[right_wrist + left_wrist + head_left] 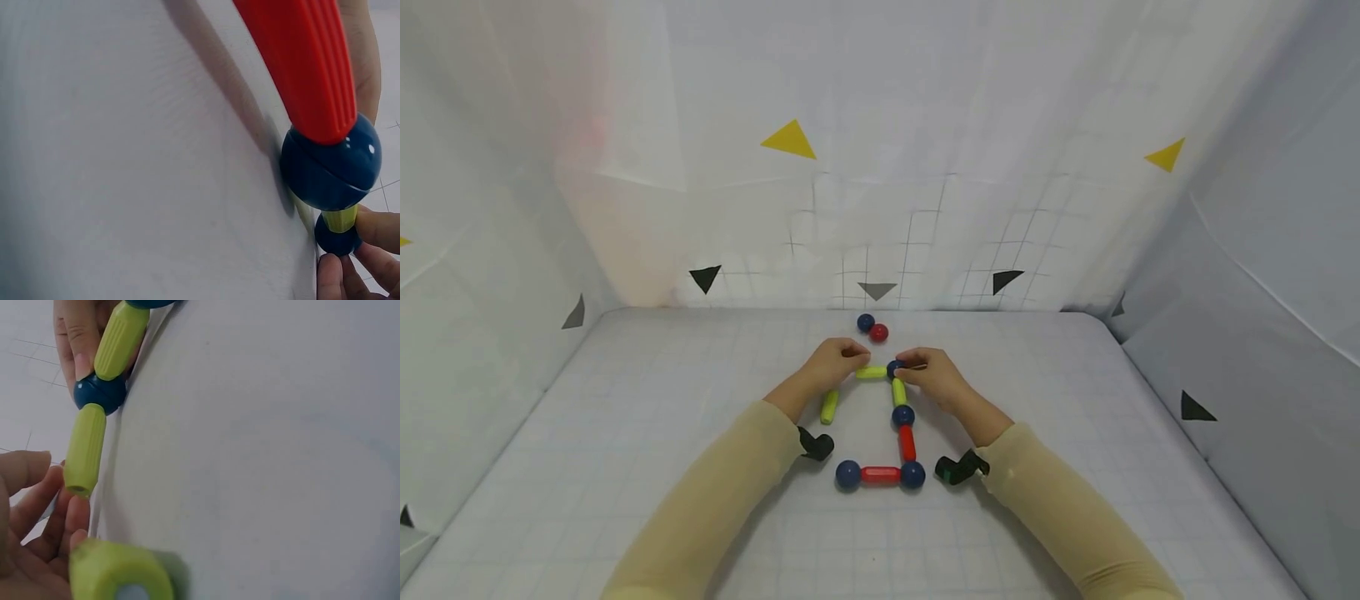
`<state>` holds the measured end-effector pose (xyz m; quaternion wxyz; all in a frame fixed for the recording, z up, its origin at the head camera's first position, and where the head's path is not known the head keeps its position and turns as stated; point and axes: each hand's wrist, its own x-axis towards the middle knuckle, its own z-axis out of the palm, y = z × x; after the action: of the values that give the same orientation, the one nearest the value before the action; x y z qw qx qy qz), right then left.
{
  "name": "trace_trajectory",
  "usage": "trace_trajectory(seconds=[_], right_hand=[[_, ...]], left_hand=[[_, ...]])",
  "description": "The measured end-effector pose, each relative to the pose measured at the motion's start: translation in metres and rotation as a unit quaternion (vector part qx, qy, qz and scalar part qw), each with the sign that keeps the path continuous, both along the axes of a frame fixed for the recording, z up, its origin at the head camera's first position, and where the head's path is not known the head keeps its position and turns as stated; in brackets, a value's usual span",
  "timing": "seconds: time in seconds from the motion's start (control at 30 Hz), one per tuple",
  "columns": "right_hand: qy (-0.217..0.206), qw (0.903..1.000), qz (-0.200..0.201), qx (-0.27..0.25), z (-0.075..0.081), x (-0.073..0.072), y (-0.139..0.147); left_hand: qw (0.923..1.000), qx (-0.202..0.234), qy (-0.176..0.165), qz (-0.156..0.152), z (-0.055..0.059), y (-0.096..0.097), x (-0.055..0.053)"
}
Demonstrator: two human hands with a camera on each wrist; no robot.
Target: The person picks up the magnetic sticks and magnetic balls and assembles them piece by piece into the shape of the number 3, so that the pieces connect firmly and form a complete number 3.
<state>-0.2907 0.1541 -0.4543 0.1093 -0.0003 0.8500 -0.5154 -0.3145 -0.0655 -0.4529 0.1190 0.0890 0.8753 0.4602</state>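
Note:
Blue balls and coloured rods form an open-sided chain on the table. My right hand (936, 377) pinches the blue ball (94, 394) at its far corner between thumb and fingers. From that ball a yellow-green rod (872, 372) points left, and another yellow-green rod (899, 392) runs toward me to a second blue ball (903, 416). My left hand (831, 364) is beside the free end of the left-pointing rod. Its thumb stands apart from the rod, with the fingers loosely bent behind it; whether they touch it is unclear.
A loose yellow-green rod (829, 407) lies by the left forearm. Nearer me, a red rod (907, 443) and another red rod (880, 475) join blue balls, the last one (848, 475) at left. Behind the hands sit a blue ball (866, 322) and red ball (878, 333).

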Motion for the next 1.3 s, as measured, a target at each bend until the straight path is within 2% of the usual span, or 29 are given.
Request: trace_trajectory(seconds=[0.13, 0.27, 0.6, 0.8, 1.3], right_hand=[[0.000, 1.0000, -0.005, 0.002, 0.000, 0.002, -0.001], [0.000, 1.0000, -0.005, 0.003, 0.000, 0.003, -0.001], [0.014, 0.9999, 0.001, 0.002, 0.002, 0.001, -0.002], [0.029, 0.9996, 0.003, 0.000, 0.001, 0.001, -0.004], [0.027, 0.9996, -0.001, 0.003, 0.001, 0.005, 0.000]], left_hand=[[0.9994, 0.025, 0.001, 0.024, 0.000, 0.005, -0.005], [0.9981, 0.041, 0.017, 0.043, 0.003, 0.013, -0.011], [0.9959, 0.027, 0.052, 0.070, 0.008, 0.026, -0.028], [0.9927, 0.020, 0.076, 0.092, 0.009, 0.031, -0.031], [0.9925, -0.021, 0.100, 0.067, -0.001, 0.045, -0.035]])
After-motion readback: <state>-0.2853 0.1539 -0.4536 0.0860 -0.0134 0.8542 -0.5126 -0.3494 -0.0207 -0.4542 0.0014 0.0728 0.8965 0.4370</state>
